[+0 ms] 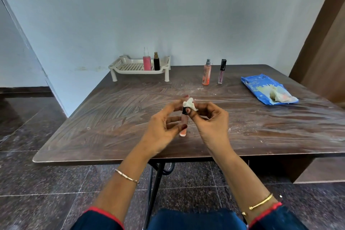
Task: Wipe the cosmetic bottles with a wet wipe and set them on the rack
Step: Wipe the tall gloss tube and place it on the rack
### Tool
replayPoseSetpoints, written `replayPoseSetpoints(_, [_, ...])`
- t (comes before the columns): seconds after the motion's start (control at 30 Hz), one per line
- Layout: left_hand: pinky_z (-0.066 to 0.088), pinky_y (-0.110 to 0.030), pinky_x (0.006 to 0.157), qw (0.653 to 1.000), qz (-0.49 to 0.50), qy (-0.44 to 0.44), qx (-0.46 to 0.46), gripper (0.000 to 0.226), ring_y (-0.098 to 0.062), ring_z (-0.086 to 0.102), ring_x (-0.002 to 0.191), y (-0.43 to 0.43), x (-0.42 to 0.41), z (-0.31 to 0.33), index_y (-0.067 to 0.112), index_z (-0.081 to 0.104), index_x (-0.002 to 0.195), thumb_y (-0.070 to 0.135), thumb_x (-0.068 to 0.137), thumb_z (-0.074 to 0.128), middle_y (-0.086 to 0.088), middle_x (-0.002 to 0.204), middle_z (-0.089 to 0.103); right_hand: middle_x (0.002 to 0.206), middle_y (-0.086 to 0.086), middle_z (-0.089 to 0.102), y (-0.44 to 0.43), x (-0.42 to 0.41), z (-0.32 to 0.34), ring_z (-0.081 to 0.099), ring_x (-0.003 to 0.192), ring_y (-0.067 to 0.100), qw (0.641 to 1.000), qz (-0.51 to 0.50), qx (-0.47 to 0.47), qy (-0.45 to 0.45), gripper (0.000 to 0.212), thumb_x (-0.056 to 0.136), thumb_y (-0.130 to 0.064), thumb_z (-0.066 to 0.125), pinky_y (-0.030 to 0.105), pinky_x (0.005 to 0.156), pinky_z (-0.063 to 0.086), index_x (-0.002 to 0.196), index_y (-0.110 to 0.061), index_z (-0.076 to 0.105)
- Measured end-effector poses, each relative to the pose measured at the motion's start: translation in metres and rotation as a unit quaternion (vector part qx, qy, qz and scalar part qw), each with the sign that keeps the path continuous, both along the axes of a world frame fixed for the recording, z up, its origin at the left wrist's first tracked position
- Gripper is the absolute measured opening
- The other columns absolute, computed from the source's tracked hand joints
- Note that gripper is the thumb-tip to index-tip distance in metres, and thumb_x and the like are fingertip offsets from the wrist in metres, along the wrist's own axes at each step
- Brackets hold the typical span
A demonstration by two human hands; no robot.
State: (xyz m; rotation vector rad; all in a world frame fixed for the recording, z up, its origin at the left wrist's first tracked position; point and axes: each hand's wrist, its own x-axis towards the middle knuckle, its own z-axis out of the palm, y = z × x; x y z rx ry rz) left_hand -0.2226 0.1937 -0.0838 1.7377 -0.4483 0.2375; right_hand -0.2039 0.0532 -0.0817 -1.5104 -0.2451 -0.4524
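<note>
- Your left hand (164, 127) holds a slim peach tube (183, 124) upright in the middle of the frame, above the surface (112, 117). Its grip is curled round the lower body, thumb in front.
- Your right hand (211, 119) pinches a bunched white wipe (190, 104) against the tube's black cap. Its grip is closed on the wipe, thumb and forefinger tight and the other fingers folded under.
- The rack (134, 72) stands at the far edge, upper left of centre. It already carries a pink bottle (147, 62) and a black bottle (156, 63), upright side by side at its right end. I judge these two done.
- The tube in your hands is mid-wipe. Only the cap is under the wipe, so the peach body likely has yet to be cleaned.
- A peach spray (206, 75) and a clear gloss (221, 73) stand upright close together, right of the rack and well apart from it. They look untouched, so they are left to do.
- The blue pack (261, 87) lies at right, with a used-looking wipe on its near end.
- By this count, two are racked, one is in hand and two wait: a little under halfway.
- The left part of the rack has room for the rest.
</note>
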Motion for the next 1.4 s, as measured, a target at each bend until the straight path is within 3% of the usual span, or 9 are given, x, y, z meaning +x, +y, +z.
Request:
replayPoseSetpoints(0.17, [0.052,-0.023,0.091,0.999,0.033,-0.002,0.033,0.078,-0.008,0.066,0.102,-0.013,0.012,0.002,0.050,0.035,0.139,0.000,0.086,0.063,0.007,0.130,0.057,0.076,-0.004,0.070,-0.004,0.009,0.002,0.062,0.070,0.009,0.998,-0.048,-0.024,0.014,0.016,0.074,-0.009,0.079,0.021,0.067,0.050,0.077,-0.020,0.067])
replayPoseSetpoints(0.23, [0.054,-0.028,0.088,0.995,0.000,0.073,-0.075,0.077,-0.013,0.067,0.099,-0.014,0.021,0.008,0.038,0.035,0.142,-0.003,0.083,0.064,-0.002,0.122,0.062,0.078,-0.008,0.068,-0.007,0.019,0.013,0.062,0.072,0.007,0.998,-0.053,-0.030,-0.003,0.022,0.077,-0.007,0.076,0.014,0.064,0.047,0.079,-0.025,0.064])
replayPoseSetpoints(0.33, [0.057,-0.034,0.081,0.949,-0.081,0.174,-0.250,0.056,-0.021,0.069,0.093,-0.013,0.033,0.017,0.013,0.050,0.131,0.000,0.078,0.064,-0.010,0.111,0.068,0.091,-0.007,0.068,-0.008,0.036,0.031,0.064,0.081,0.004,0.996,-0.064,-0.058,-0.021,0.022,0.080,-0.007,0.072,0.013,0.068,0.049,0.092,-0.024,0.065])
replayPoseSetpoints(0.47, [0.056,-0.036,0.082,0.890,-0.140,0.214,-0.377,0.042,-0.023,0.067,0.094,-0.010,0.044,0.022,0.006,0.059,0.120,-0.005,0.080,0.056,-0.014,0.111,0.067,0.105,-0.007,0.061,-0.008,0.034,0.037,0.059,0.095,0.003,0.971,-0.023,-0.231,-0.061,0.030,0.086,-0.002,0.061,0.022,0.084,0.053,0.111,-0.019,0.064])
replayPoseSetpoints(0.57, [0.058,-0.036,0.080,0.857,-0.143,0.233,-0.438,0.051,-0.027,0.064,0.098,-0.005,0.050,0.023,0.005,0.054,0.128,-0.010,0.079,0.051,-0.018,0.118,0.063,0.101,-0.005,0.060,-0.010,0.022,0.027,0.058,0.090,0.007,0.927,-0.051,-0.335,-0.162,0.033,0.085,0.002,0.059,0.023,0.080,0.052,0.113,-0.015,0.067])
replayPoseSetpoints(0.8, [0.049,-0.038,0.090,0.850,-0.118,0.255,-0.446,0.037,-0.025,0.068,0.090,-0.010,0.054,0.018,0.000,0.061,0.116,-0.005,0.079,0.053,-0.018,0.113,0.065,0.102,0.001,0.060,-0.011,0.008,0.002,0.062,0.087,0.017,0.871,-0.060,-0.435,-0.220,0.032,0.080,0.003,0.068,0.032,0.070,0.057,0.109,-0.010,0.070])
replayPoseSetpoints(1.03, [0.058,-0.030,0.067,0.859,-0.107,0.247,-0.436,0.042,-0.021,0.067,0.081,-0.012,0.048,0.020,0.001,0.055,0.124,0.000,0.082,0.054,-0.017,0.109,0.065,0.097,0.004,0.062,-0.009,0.024,0.022,0.062,0.082,0.018,0.876,-0.081,-0.409,-0.241,0.025,0.081,0.002,0.065,0.030,0.068,0.055,0.105,-0.007,0.070])
replayPoseSetpoints(1.23, [0.058,-0.034,0.073,0.864,-0.122,0.252,-0.417,0.044,-0.020,0.066,0.081,-0.010,0.036,0.022,0.009,0.060,0.120,0.002,0.077,0.056,-0.010,0.098,0.069,0.094,0.004,0.062,0.001,0.046,0.052,0.062,0.082,0.018,0.881,-0.126,-0.389,-0.240,0.024,0.085,0.000,0.062,0.030,0.071,0.055,0.106,-0.007,0.071])
replayPoseSetpoints(1.4, [0.060,-0.030,0.064,0.853,-0.054,0.234,-0.464,0.038,-0.020,0.069,0.076,-0.006,0.042,0.026,0.005,0.057,0.120,-0.011,0.087,0.047,-0.012,0.099,0.068,0.097,-0.001,0.061,0.012,0.032,0.038,0.060,0.083,0.013,0.875,-0.070,-0.421,-0.227,0.022,0.086,-0.008,0.063,0.022,0.073,0.051,0.107,-0.012,0.069])
